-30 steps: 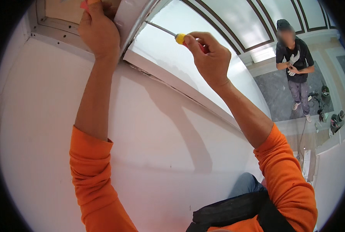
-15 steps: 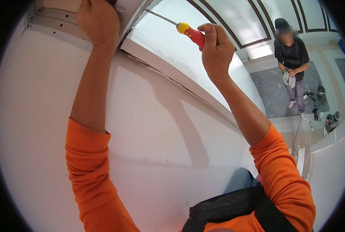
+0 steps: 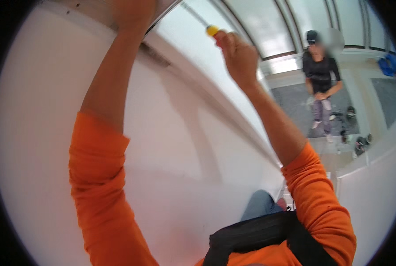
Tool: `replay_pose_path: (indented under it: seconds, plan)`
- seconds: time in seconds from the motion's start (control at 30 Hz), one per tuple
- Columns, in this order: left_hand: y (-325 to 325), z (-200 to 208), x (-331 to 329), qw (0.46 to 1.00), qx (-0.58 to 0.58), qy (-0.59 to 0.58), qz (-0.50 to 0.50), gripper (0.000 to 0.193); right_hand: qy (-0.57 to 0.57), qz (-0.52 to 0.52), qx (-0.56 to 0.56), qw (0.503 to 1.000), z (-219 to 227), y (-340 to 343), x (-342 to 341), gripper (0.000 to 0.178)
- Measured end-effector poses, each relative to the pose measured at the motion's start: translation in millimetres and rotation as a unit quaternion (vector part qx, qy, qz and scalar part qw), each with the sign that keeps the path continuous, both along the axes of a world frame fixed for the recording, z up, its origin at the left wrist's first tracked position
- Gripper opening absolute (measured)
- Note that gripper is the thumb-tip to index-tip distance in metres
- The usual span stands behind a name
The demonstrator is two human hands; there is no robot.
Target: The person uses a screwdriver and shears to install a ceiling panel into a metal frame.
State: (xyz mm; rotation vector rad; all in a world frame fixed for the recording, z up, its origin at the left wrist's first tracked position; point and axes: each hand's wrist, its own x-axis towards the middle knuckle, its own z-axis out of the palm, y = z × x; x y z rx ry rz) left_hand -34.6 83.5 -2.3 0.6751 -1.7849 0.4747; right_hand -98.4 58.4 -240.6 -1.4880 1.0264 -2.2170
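My right hand [image 3: 241, 57] is closed around the red handle of a screwdriver [image 3: 212, 30] with a yellow collar. Its thin metal shaft points up and left, toward a metal edge [image 3: 164, 14] near the top of the picture. Raised at the upper left, my left hand [image 3: 135, 15] is against a pale frame [image 3: 91, 9] with small dark holes. That hand is blurred and its fingers run out of the picture, so what they grip is hidden. The screwdriver's tip is blurred, and I cannot tell whether it touches anything.
A white wall [image 3: 171, 146] fills the space below my arms, with a rough-edged ledge [image 3: 215, 95] running diagonally across it. Down at the right stands another person [image 3: 321, 73] on a grey floor mat [image 3: 291, 99], near several buckets [image 3: 361, 144]. Blue items [image 3: 388, 65] lie farther back.
The whole view has shifted, and both hands sit higher in it. My right fingers now wrap farther along the screwdriver's handle, covering more of the red. The other person appears farther left.
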Motion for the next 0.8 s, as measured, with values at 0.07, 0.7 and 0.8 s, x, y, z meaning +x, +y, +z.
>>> replay_pose_path:
  seconds: [0.07,0.7,0.8]
  plan:
    - [-0.3,-1.2,8.3,1.000,0.010,0.023,-0.001,0.045,0.045,-0.001,0.048,0.998,3.0,4.2,-1.5,0.052]
    - [-59.1,19.0,112.2,0.980,-0.046,-0.054,0.185,0.065,0.177,-0.350,0.298,0.870,-55.7,132.7,-437.7,0.039]
    - [-46.3,4.1,84.3,0.983,-0.009,-0.030,0.182,0.064,0.369,-0.414,0.379,0.741,-23.4,159.5,-508.2,0.033]
